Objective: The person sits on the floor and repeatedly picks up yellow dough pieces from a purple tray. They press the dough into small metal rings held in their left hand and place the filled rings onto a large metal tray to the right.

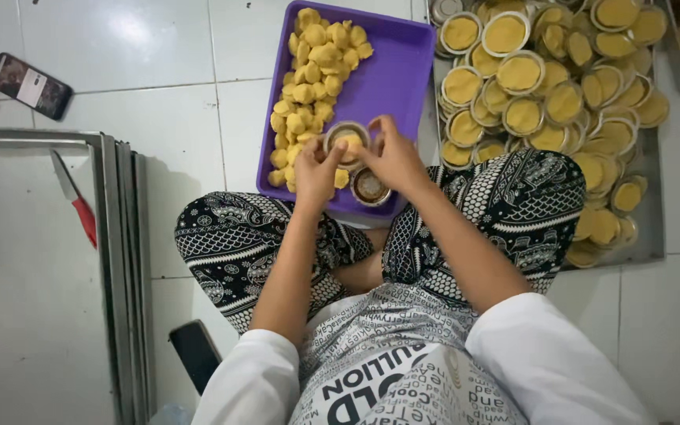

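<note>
I sit cross-legged on a white tiled floor. Both hands hold one small round metal tin (346, 140) with a lump of yellow dough in it, above the near end of a purple tray (391, 79). My left hand (315, 169) grips its left side and my right hand (391, 157) its right side, thumbs pressing on the dough. Several yellow dough balls (312, 75) lie along the tray's left side. An empty round tin (371, 187) rests on the tray just below my right hand.
A metal tray (651, 236) on the right is piled with several dough-filled tins (521, 72). A stack of flat metal trays (123, 260) lies on the left with a red-handled knife (76, 201). A phone (31, 85) lies on the floor at top left.
</note>
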